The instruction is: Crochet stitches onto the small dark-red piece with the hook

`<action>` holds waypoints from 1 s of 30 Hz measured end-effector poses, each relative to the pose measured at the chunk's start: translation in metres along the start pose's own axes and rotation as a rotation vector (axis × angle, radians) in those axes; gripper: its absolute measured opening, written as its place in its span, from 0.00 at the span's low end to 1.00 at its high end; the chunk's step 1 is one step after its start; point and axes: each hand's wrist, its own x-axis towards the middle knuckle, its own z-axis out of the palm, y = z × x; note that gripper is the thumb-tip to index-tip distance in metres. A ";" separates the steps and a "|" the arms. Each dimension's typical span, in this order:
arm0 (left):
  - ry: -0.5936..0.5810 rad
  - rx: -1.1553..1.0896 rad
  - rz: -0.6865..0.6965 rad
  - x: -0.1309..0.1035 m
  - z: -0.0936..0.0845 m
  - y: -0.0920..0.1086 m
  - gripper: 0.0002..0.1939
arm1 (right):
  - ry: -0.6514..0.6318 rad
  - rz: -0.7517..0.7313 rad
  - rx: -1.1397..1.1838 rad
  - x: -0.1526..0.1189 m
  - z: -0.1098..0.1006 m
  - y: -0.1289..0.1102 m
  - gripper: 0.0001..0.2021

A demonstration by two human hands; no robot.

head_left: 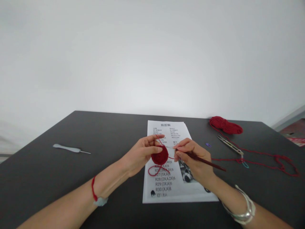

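Observation:
My left hand (143,149) pinches a round piece of red crochet (160,156) between thumb and fingers, with a strand of yarn running up over the index finger. A loose yarn tail (154,171) curls below the piece. My right hand (194,156) grips a crochet hook (207,163) with a dark reddish-brown handle, held like a pen. Its thin metal tip points left and meets the upper right edge of the crochet. Under both hands lies a printed pattern sheet (164,190) with rows of text and a photo, partly covered by them.
A grey-handled crochet hook (69,148) lies at the left of the dark table (114,127). On the right are a red yarn skein (226,125), a purple stitch marker (208,145), thread snips (230,145) with a blue loop (245,164), and trailing red yarn (262,163).

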 end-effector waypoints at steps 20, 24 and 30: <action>-0.242 0.136 -0.192 -0.001 -0.014 0.013 0.20 | -0.181 0.238 0.257 0.010 -0.014 -0.012 0.04; -0.245 0.204 -0.148 -0.002 -0.011 0.014 0.19 | -0.190 0.430 0.439 0.014 -0.013 -0.011 0.06; 0.052 0.338 0.234 -0.004 0.006 -0.005 0.15 | 0.022 0.519 0.556 0.008 0.005 0.001 0.04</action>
